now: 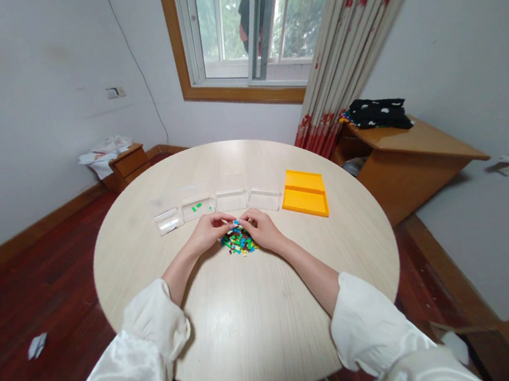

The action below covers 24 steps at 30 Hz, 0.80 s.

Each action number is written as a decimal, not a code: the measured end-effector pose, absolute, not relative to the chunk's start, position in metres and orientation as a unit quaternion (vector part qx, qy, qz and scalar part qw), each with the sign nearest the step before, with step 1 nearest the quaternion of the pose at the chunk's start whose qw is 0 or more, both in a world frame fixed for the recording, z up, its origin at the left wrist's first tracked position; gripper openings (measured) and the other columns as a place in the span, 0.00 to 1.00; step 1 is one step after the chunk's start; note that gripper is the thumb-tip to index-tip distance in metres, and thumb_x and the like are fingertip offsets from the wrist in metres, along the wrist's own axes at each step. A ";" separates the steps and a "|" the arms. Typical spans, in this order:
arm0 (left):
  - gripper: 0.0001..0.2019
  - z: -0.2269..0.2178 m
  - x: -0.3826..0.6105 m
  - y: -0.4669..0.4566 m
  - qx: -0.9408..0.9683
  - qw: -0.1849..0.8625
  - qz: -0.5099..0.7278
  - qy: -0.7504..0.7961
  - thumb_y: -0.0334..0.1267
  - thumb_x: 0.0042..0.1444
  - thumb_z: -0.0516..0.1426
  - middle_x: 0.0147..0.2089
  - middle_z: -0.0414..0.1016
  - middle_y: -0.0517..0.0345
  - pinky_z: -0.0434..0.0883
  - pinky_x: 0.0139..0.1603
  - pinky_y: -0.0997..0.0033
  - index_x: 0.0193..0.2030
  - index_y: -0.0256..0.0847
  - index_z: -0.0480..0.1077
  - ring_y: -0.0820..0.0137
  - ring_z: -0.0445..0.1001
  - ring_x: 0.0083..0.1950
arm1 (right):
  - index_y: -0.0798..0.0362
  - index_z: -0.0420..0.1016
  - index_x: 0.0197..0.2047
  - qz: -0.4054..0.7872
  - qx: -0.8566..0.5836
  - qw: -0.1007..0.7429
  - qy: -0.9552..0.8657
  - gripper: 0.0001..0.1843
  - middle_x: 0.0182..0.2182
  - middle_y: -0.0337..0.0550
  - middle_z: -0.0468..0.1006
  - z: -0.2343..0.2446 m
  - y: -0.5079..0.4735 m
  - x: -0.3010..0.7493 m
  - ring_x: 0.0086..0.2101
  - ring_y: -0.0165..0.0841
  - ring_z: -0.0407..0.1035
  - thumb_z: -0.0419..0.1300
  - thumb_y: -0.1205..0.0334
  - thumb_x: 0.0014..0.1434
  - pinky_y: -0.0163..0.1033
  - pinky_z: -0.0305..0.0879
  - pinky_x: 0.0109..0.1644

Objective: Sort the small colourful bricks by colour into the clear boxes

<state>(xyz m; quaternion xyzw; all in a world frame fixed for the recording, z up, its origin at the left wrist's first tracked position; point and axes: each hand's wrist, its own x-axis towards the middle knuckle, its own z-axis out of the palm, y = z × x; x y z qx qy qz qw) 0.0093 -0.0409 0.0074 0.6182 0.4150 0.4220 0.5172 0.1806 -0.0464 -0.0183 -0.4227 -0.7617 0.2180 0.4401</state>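
A heap of tiny toy building bricks (240,242) in green, blue, yellow, white and dark brown lies on the round table. My left hand (210,230) reaches over its left side, thumb and fingers pinched together. From the other side my right hand (261,228) comes in, its fingers also closed. Between the fingertips of both hands shows a small blue brick (236,222). Just beyond stands a row of clear plastic boxes; the second clear box (199,216) from the left holds a few green bricks (197,207).
Right of the clear boxes lies an open orange-yellow case (305,203). The pale round table (252,320) stands near a window and a curtain (347,37). A wooden cabinet (417,152) with black cloth on it is at the right, and a small drawer unit (130,162) at the left.
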 end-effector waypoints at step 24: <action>0.13 0.004 0.012 -0.036 0.588 0.460 0.495 0.444 0.42 0.30 0.67 0.18 0.68 0.60 0.57 0.22 0.76 0.20 0.36 0.72 0.77 0.60 0.21 | 0.52 0.74 0.31 0.206 -0.416 0.443 -0.767 0.10 0.28 0.41 0.73 -0.019 -0.046 0.181 0.34 0.31 0.65 0.54 0.62 0.60 0.38 0.61 0.40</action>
